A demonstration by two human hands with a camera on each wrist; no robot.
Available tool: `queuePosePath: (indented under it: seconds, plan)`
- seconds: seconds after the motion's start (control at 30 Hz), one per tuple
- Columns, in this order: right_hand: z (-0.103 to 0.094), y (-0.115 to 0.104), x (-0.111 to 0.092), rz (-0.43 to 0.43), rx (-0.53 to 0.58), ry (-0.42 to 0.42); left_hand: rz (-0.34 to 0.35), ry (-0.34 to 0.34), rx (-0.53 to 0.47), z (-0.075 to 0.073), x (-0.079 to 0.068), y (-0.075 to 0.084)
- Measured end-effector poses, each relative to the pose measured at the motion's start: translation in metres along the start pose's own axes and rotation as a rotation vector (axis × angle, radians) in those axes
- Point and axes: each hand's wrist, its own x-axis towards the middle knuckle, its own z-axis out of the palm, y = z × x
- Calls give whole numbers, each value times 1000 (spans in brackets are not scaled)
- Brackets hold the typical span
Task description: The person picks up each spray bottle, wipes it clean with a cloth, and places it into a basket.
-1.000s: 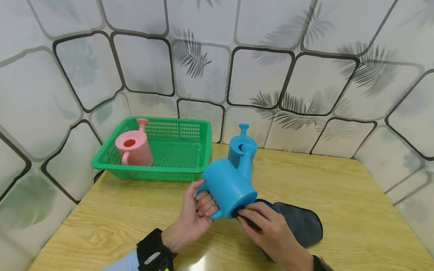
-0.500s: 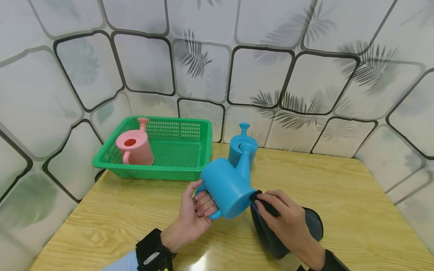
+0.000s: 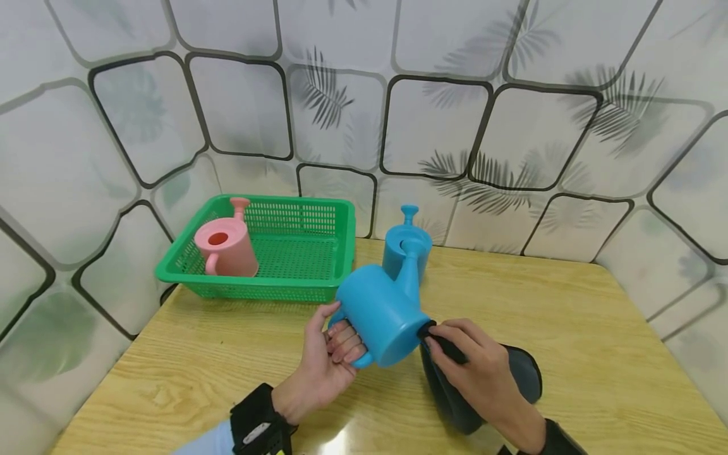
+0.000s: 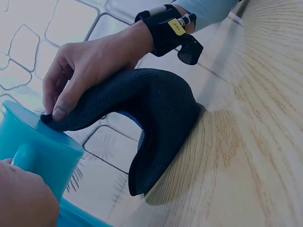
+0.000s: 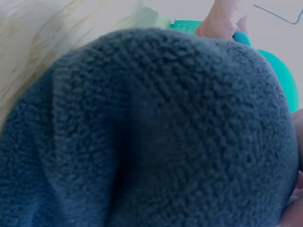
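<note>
My left hand grips the handle of a blue watering can, which is tilted on its side above the table, its base facing right and toward me. My right hand pinches a dark grey fleecy cloth. The pinched edge of the cloth touches the rim of the can's base. In the left wrist view the cloth arches down from the right hand to the tabletop. Cloth fills most of the right wrist view, hiding the right fingertips there.
A green basket at the back left holds a pink watering can. Behind the held can a second blue watering can stands upright, partly hidden. The wooden table meets a patterned curtain at its back edge.
Over the second, my right hand has moved right and slightly up along the can's base with the cloth. The left hand and the held can have barely moved.
</note>
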Motion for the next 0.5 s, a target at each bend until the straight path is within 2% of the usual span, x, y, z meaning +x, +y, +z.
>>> queuePosePath:
  seconds: [0.5]
  plan:
    - [11,-20,-1,-8,81,-103,11,15,-18,1,2,-1]
